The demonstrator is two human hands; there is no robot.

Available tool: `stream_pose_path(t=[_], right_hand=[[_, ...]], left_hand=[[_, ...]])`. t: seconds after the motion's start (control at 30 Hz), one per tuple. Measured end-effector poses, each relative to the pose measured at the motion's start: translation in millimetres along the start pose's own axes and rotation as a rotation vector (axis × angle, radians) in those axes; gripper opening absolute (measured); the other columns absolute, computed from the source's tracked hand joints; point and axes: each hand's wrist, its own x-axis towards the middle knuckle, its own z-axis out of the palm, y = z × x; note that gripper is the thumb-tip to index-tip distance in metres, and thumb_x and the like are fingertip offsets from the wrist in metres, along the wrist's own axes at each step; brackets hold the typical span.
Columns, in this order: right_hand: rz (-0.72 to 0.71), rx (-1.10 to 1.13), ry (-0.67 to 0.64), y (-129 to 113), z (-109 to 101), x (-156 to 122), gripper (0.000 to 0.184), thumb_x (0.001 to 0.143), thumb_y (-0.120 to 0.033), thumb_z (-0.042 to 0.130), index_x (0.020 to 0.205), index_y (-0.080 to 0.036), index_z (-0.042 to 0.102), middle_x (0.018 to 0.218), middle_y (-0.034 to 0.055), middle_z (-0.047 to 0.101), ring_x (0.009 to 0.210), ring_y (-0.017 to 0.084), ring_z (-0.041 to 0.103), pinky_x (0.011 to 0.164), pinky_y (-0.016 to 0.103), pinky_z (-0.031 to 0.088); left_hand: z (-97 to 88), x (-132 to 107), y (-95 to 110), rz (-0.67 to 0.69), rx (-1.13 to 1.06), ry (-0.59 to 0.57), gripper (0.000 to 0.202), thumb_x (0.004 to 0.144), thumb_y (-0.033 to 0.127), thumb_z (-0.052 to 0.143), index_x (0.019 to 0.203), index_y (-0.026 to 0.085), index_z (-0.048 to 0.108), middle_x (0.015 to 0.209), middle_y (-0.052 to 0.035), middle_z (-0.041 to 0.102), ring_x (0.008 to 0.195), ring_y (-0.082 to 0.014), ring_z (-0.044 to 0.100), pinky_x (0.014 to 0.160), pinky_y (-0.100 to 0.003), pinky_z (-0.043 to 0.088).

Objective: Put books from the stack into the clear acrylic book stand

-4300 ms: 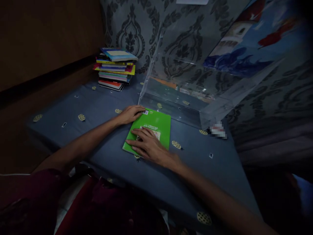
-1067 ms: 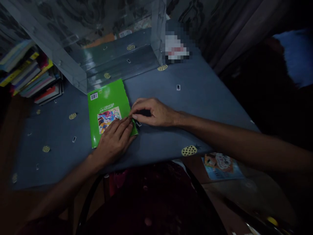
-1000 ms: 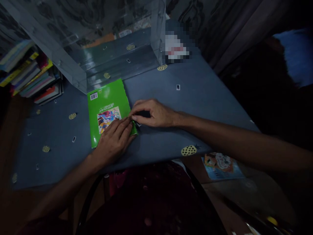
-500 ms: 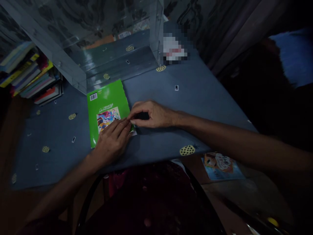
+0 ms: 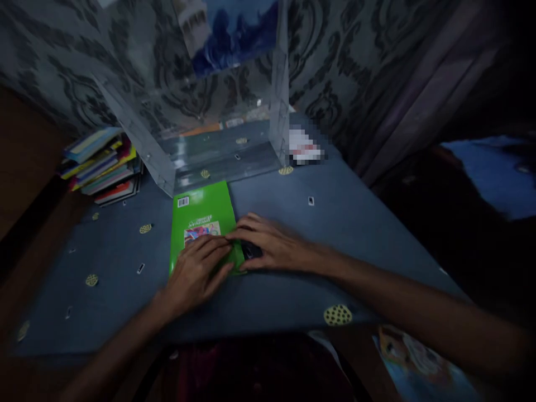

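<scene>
A thin green book (image 5: 201, 215) lies flat on the blue patterned tablecloth (image 5: 104, 262), barcode at its far corner. My left hand (image 5: 196, 273) rests flat on the book's near half, fingers stretched out. My right hand (image 5: 268, 243) sits at the book's right edge with fingers curled and pinched against that edge. What the fingertips grip is blurred.
A clear plastic box (image 5: 218, 128) stands just behind the book. A stack of colourful books (image 5: 103, 164) sits at the back left. A picture book (image 5: 419, 368) lies on the floor at the lower right. A patterned curtain hangs behind.
The view has tilted up, so the table sits lower in frame. Both hands stay on the green book; the right hand's fingers have closed in slightly on its right edge.
</scene>
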Motion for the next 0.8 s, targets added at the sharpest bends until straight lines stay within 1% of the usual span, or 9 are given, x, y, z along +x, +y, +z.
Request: stream_pose_path(t=[0.07,0.13,0.17,0.23,0.37,0.47,0.6,0.7,0.8], right_hand=[[0.08,-0.089,0.003,-2,-1,-1,0.068,0.077,-0.054,0.082,0.131,-0.018,0.06,0.124,0.014,0.059,0.113,0.029,0.056,0.094,0.047,0.053],[0.112,-0.114,-0.01,-6,0,-3,0.068,0.077,-0.054,0.082,0.131,-0.017,0.059,0.128,0.015,0.056,0.115,0.03,0.056,0.095,0.047,0.053],[0.11,-0.112,-0.021,-8,0,-4,0.065,0.08,-0.051,0.081,0.13,-0.016,0.06,0.129,0.0153,0.056,0.117,0.029,0.056,0.098,0.047,0.053],[0.1,-0.109,-0.038,-15,3,-5,0.054,0.084,-0.044,0.079,0.126,-0.016,0.062,0.132,0.0155,0.055,0.123,0.029,0.054,0.103,0.047,0.051],[0.135,-0.113,-0.065,-37,10,-7,0.039,0.085,-0.037,0.078,0.114,-0.014,0.067,0.129,0.0162,0.058,0.123,0.03,0.054,0.105,0.049,0.05],[0.12,-0.07,-0.129,-59,17,-5,0.04,0.082,-0.036,0.08,0.113,-0.015,0.068,0.128,0.0159,0.061,0.12,0.031,0.057,0.102,0.047,0.052],[-0.089,0.047,-0.245,-84,36,6,0.046,0.084,-0.039,0.077,0.121,-0.013,0.067,0.14,0.0186,0.057,0.125,0.029,0.058,0.106,0.039,0.05],[-0.238,0.103,-0.298,-88,50,16,0.038,0.089,-0.037,0.072,0.116,-0.01,0.07,0.145,0.0221,0.054,0.127,0.029,0.059,0.105,0.036,0.05],[-0.183,0.22,-0.223,-77,48,16,0.024,0.09,-0.025,0.069,0.11,-0.012,0.071,0.123,0.0148,0.07,0.11,0.022,0.068,0.094,0.031,0.055]], left_hand=[[0.5,-1,-20,-0.172,0.116,-0.011,0.031,0.102,0.034,0.048,0.122,0.016,0.064,0.126,-0.0144,0.066,0.116,-0.0296,0.062,0.099,-0.051,0.054],[3.4,-5,-41,-0.393,0.248,0.002,0.042,0.102,0.044,0.047,0.13,0.015,0.06,0.137,-0.0191,0.058,0.123,-0.0361,0.058,0.098,-0.058,0.053],[5.6,-8,-50,-0.459,0.257,0.003,0.047,0.101,0.047,0.046,0.133,0.015,0.058,0.14,-0.0201,0.056,0.124,-0.0362,0.058,0.099,-0.057,0.053],[10.2,-14,-64,-0.497,0.223,-0.002,0.053,0.101,0.051,0.045,0.137,0.013,0.055,0.141,-0.0201,0.055,0.127,-0.0344,0.058,0.104,-0.053,0.051],[10.4,-25,-74,-0.476,0.116,-0.009,0.059,0.101,0.055,0.043,0.139,0.012,0.054,0.148,-0.0201,0.05,0.137,-0.0339,0.051,0.11,-0.05,0.048],[-3.6,-21,-82,-0.429,-0.044,-0.06,0.059,0.101,0.057,0.041,0.135,0.013,0.059,0.149,-0.0175,0.052,0.138,-0.0319,0.051,0.113,-0.049,0.046],[-29.5,7,-90,-0.324,-0.302,-0.219,0.051,0.103,0.053,0.036,0.122,0.017,0.068,0.14,-0.0131,0.06,0.131,-0.0278,0.058,0.111,-0.044,0.048],[-37.7,27,-80,-0.238,-0.309,-0.338,0.052,0.101,0.055,0.041,0.126,0.017,0.065,0.14,-0.0131,0.059,0.128,-0.0276,0.059,0.108,-0.043,0.05],[-32.8,34,-55,-0.178,-0.152,-0.382,0.055,0.1,0.057,0.046,0.136,0.017,0.058,0.149,-0.0141,0.052,0.136,-0.03,0.052,0.113,-0.048,0.044]])
